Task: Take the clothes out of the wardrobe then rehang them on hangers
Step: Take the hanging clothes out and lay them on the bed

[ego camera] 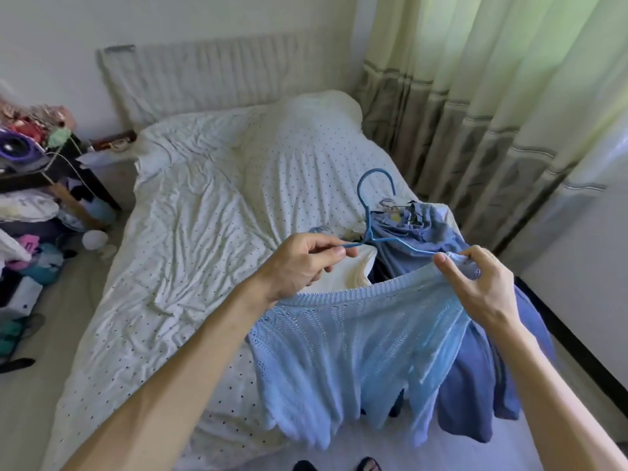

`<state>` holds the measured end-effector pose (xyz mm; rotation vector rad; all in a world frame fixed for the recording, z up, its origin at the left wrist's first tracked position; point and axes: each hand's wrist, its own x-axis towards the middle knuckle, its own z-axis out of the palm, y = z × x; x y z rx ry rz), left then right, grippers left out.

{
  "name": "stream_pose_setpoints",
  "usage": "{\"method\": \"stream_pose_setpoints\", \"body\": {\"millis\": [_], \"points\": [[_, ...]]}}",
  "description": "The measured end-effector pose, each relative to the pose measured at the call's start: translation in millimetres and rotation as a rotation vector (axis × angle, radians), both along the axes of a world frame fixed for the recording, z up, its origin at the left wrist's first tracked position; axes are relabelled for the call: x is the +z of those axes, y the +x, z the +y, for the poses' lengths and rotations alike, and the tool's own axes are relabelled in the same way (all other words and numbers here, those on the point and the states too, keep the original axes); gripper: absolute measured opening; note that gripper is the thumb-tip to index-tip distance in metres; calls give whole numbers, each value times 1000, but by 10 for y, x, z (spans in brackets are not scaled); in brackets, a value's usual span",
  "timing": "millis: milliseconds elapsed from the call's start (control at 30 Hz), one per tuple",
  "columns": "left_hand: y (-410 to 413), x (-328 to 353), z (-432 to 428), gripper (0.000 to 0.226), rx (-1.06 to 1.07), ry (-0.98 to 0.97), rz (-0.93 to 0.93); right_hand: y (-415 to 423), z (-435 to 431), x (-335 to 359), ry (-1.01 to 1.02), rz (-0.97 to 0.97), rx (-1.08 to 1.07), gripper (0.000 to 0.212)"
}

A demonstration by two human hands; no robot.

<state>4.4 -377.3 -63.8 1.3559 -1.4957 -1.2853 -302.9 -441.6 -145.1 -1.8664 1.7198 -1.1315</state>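
A light blue knitted top (pixel 356 351) hangs in front of me over the bed's near right corner. My left hand (pixel 302 263) pinches the left arm of a blue wire hanger (pixel 368 212), whose hook stands up above the pile. My right hand (pixel 475 283) pinches the top's ribbed edge at the hanger's right end. Behind the top, a heap of darker blue clothes (pixel 424 232) and a cream garment (pixel 350 270) lie on the bed. The wardrobe is out of view.
The bed (pixel 204 215) has a rumpled white dotted sheet. A cluttered dark side table (pixel 51 171) and piled clothes stand at the left. Pale green curtains (pixel 475 96) hang at the right. My feet show at the bottom edge.
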Motion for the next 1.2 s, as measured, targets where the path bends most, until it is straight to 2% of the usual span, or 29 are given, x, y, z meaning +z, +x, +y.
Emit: {"method": "stream_pose_setpoints", "body": {"millis": [233,333,400,467,667,800,933,1067,1200], "points": [[45,383,-798,19,126,-75,-32,102,-931,270,-17,-72,57,52],[114,321,-1140,19,197,-94,-69,199,-1292,190,41,-82,82,51],[178,141,-1375,21,248,-76,-165,284,-1537,11,98,-61,92,54],[279,-165,-1602,23,292,-24,-241,382,-1755,-234,192,-33,93,52],[617,-1329,-2350,23,385,131,-290,719,-2176,-1079,516,122,158,54],[795,-2084,-2967,18,364,181,-322,924,-2451,-1523,662,232,164,75],[1025,-2848,-3598,21,390,246,-374,1097,-2749,-1993,760,396,233,88],[1230,-3605,-4124,25,323,252,-542,1225,-2848,-2535,854,585,352,83],[1337,-4245,-4421,27,352,285,-623,1353,-2871,-3023,831,760,473,82]]}}
